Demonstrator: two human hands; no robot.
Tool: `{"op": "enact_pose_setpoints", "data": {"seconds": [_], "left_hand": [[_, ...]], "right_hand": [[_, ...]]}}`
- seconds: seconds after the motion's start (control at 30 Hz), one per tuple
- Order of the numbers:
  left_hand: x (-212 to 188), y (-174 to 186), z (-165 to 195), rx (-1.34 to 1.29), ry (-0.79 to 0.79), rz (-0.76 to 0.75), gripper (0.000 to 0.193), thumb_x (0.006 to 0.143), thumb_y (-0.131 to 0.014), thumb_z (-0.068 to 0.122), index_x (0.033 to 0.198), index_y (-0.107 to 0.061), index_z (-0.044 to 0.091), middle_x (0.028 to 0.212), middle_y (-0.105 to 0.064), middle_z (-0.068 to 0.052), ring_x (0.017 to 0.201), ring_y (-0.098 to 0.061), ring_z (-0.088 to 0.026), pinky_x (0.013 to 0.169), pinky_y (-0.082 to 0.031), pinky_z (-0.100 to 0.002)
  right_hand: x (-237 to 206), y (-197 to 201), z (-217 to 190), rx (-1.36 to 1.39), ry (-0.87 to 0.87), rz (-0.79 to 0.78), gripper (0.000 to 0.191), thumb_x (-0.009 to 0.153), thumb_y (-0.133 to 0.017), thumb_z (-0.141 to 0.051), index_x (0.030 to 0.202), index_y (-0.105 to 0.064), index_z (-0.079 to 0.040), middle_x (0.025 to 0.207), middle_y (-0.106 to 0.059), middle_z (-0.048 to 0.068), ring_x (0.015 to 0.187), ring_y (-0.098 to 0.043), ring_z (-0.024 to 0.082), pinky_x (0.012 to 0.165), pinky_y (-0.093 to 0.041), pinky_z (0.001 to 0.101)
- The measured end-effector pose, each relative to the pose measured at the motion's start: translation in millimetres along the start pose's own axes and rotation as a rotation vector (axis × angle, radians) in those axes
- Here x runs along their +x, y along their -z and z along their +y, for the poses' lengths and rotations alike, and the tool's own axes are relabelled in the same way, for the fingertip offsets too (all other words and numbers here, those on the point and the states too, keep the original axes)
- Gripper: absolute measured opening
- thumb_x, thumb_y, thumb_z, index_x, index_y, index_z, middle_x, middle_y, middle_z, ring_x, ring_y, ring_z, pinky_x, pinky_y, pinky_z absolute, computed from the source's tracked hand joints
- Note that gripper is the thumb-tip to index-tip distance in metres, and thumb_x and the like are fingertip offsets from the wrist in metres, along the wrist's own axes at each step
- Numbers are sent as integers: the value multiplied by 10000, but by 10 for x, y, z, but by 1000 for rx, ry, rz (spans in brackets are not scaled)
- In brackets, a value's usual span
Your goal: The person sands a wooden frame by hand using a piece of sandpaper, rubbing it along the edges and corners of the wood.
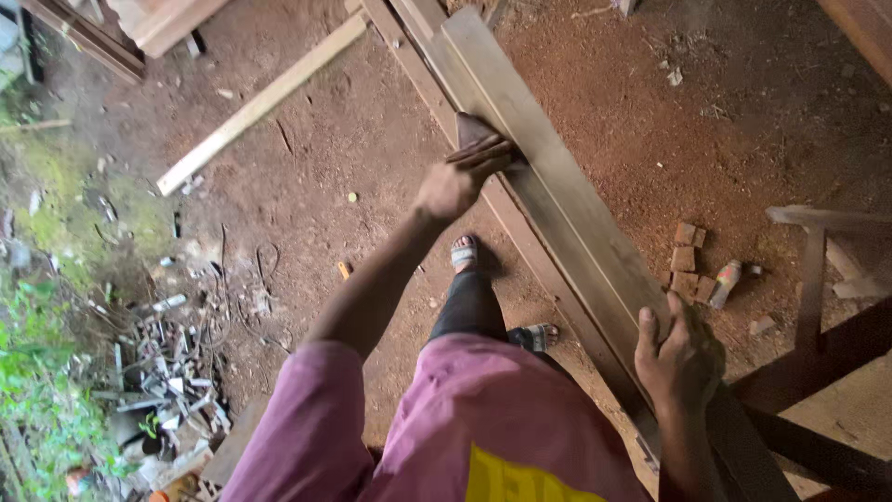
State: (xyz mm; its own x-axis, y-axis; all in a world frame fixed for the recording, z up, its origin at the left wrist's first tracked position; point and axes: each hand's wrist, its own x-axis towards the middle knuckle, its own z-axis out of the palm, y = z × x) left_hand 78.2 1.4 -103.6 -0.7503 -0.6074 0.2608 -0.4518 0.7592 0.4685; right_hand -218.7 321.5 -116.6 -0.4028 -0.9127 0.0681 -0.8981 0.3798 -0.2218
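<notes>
A long grey-brown wooden plank runs diagonally from the top centre down to the lower right. My left hand presses a small dark piece, apparently sandpaper or a pad, against the plank's left edge. My right hand grips the plank's near end, fingers wrapped over its edge. A second, narrower board lies alongside under the plank.
Reddish dirt ground below. A pale wood strip lies at upper left. Broken bricks and a small can sit right of the plank. Scrap debris pile at lower left. Wooden frame pieces at right. My sandalled feet stand under the plank.
</notes>
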Motion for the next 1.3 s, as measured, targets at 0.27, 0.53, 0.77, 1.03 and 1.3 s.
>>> {"op": "enact_pose_setpoints", "data": {"seconds": [0.27,0.53,0.77,1.03,1.3], "left_hand": [[-494,-780,1333,-195,-437,-292,411,1005,-579,126,1410,-637,159,1443,-659,-38,1271,-681,-209,1067,-564,-337],[139,212,-592,-41,-54,-81,397,1016,-562,122,1404,-640,159,1427,-664,-41,1234,-686,-210,1033,-565,-341],[-81,-235,388,-231,-434,-334,386,1026,-547,118,1399,-642,158,1412,-667,-43,1202,-691,-212,1004,-566,-344],[445,598,-953,-79,-85,-140,376,1038,-529,114,1392,-645,158,1396,-671,-46,1166,-696,-213,971,-567,-348],[161,4,-253,-100,-220,-724,366,1049,-512,109,1386,-647,157,1379,-676,-49,1129,-702,-215,938,-568,-352]], "right_hand": [[115,18,-89,238,-150,-152,563,1102,-496,-486,1397,-591,-16,1181,-706,227,1040,-706,375,882,-557,484],[827,32,-742,53,-142,-326,533,1117,-466,-500,1349,-624,-47,1205,-740,188,1099,-722,356,998,-561,513],[1504,-131,-1296,132,-97,-156,574,1071,-487,-514,1392,-641,-63,1173,-736,232,1007,-715,438,855,-565,530],[1530,-230,-1341,50,-129,-223,536,1105,-442,-508,1328,-663,-73,1069,-759,213,909,-752,405,744,-589,502],[1627,-215,-1370,20,-107,-200,523,1058,-479,-473,1343,-674,-80,1097,-757,210,918,-744,409,768,-591,505]]}}
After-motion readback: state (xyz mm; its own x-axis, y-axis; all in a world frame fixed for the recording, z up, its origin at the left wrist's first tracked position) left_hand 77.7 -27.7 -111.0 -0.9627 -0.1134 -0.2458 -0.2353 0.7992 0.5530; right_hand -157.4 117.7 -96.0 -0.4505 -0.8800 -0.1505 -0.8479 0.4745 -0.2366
